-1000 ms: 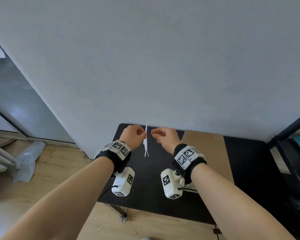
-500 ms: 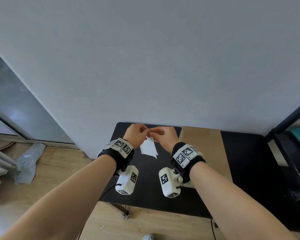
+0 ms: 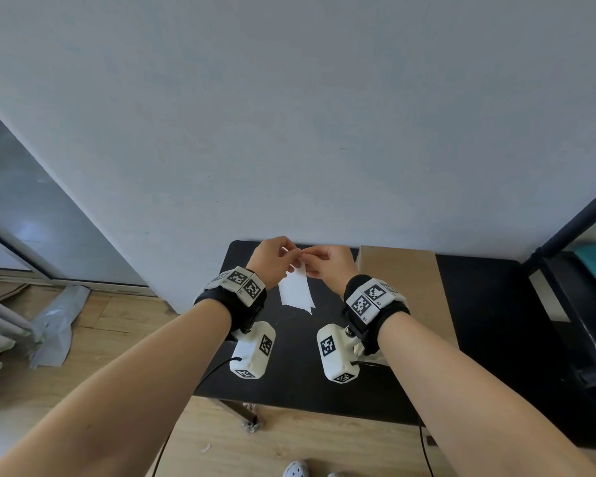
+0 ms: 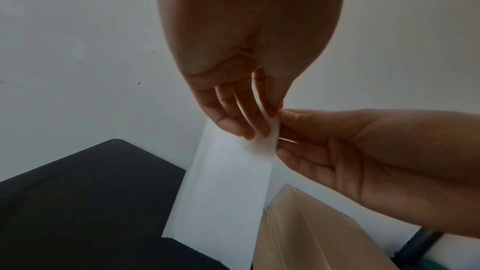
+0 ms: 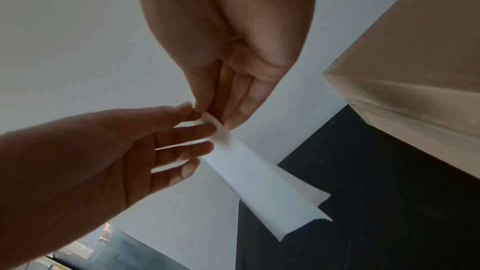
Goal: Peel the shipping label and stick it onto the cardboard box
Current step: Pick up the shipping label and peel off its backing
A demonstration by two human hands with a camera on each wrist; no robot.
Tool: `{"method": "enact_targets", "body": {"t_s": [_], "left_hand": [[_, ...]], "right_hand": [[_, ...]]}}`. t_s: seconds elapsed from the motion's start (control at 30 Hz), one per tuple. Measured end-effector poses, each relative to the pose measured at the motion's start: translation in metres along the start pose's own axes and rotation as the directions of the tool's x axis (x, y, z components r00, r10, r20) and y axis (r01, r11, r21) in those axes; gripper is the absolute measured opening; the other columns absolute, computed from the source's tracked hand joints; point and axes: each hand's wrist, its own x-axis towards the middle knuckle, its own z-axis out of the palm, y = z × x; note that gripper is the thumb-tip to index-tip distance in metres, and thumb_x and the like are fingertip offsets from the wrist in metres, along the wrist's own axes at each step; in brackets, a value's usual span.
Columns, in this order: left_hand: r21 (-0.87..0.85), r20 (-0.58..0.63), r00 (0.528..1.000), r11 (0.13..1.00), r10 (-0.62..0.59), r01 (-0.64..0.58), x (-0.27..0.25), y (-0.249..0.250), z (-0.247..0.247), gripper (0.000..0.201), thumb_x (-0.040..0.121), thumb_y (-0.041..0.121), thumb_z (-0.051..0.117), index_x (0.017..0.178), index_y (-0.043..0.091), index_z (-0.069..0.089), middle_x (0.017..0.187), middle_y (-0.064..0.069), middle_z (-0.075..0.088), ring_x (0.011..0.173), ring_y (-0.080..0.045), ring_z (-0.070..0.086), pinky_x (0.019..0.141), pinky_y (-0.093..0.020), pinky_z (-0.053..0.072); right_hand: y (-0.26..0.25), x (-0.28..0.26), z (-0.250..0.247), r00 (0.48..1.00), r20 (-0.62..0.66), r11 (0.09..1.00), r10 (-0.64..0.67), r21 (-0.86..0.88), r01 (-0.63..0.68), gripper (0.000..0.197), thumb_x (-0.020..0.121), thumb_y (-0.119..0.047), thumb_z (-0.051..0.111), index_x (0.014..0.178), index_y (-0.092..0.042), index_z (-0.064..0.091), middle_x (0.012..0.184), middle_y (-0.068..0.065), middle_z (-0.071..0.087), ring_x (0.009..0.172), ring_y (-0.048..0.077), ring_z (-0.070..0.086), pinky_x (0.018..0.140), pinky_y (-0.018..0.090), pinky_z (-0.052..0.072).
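A white shipping label strip [image 3: 296,288] hangs in the air above the black table [image 3: 289,380], held at its top end by both hands. My left hand [image 3: 278,258] pinches the top edge with thumb and fingers; my right hand [image 3: 324,261] pinches the same end from the right. In the left wrist view the label [image 4: 226,188] hangs down from the fingers. In the right wrist view the label [image 5: 257,180] shows two layers spread apart at its lower end. The brown cardboard box [image 3: 403,287] stands on the table right of my hands.
A grey-white wall [image 3: 289,132] rises directly behind the table. A black shelf frame [image 3: 572,304] stands at the right. Wooden floor and a grey plastic wrap [image 3: 55,325] lie to the left. The box's corner [image 5: 405,93] is close to my right hand.
The label has turned from edge-on to face-on. My right hand has come up to the label's top end, where both hands meet.
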Motion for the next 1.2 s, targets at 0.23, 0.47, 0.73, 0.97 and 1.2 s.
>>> {"method": "enact_targets", "body": {"t_s": [0.23,0.47,0.73,0.97,1.2], "left_hand": [[-0.012,0.01,1.0,1.0,0.025,-0.025,-0.003,-0.003,0.002,0.013,0.095,0.015,0.055,0.085,0.009,0.058,0.074,-0.004,0.065,0.068,-0.015,0.06,0.063,-0.023,0.05],[0.001,0.016,1.0,1.0,0.026,-0.026,-0.008,-0.007,0.001,0.018,0.094,0.013,0.055,0.077,0.015,0.057,0.07,-0.001,0.064,0.066,-0.013,0.06,0.061,-0.022,0.048],[0.118,0.016,0.999,0.992,0.034,-0.035,-0.013,-0.013,-0.002,0.014,0.089,0.015,0.058,0.075,0.015,0.06,0.088,-0.013,0.074,0.077,-0.02,0.067,0.079,-0.038,0.055],[0.015,-0.041,0.993,0.994,-0.112,0.112,-0.015,-0.016,-0.003,0.01,0.09,0.007,0.048,0.085,0.004,0.056,0.088,-0.01,0.07,0.078,-0.021,0.064,0.084,-0.04,0.056],[0.011,-0.041,0.992,0.992,-0.122,0.123,-0.015,-0.018,0.0,0.022,0.09,0.031,0.06,0.087,0.009,0.059,0.08,-0.006,0.069,0.073,-0.021,0.065,0.08,-0.039,0.057]], "right_hand": [[0.0,-0.009,-0.002,0.999,0.019,0.996,0.035,0.085,-0.036,0.025,0.092,-0.006,0.057,0.112,0.006,0.064,0.113,0.027,0.066,0.096,0.024,0.064,0.073,0.019,0.056],[0.003,-0.015,0.0,0.999,0.025,0.994,0.048,0.102,-0.05,0.024,0.093,-0.008,0.055,0.111,0.005,0.065,0.113,0.026,0.066,0.095,0.021,0.063,0.077,0.021,0.055],[0.007,-0.014,0.005,0.996,-0.029,0.99,0.083,0.114,-0.079,0.021,0.092,-0.008,0.057,0.106,0.005,0.065,0.108,0.025,0.068,0.092,0.025,0.065,0.079,0.025,0.056],[0.01,-0.013,0.011,0.989,-0.078,0.984,0.123,0.141,-0.111,0.02,0.094,-0.005,0.05,0.108,0.006,0.06,0.102,0.022,0.066,0.087,0.026,0.066,0.077,0.029,0.057],[0.01,-0.013,0.021,0.991,-0.076,0.988,0.111,0.119,-0.102,0.019,0.093,-0.006,0.053,0.104,0.008,0.061,0.108,0.031,0.066,0.097,0.037,0.068,0.088,0.043,0.056]]}}
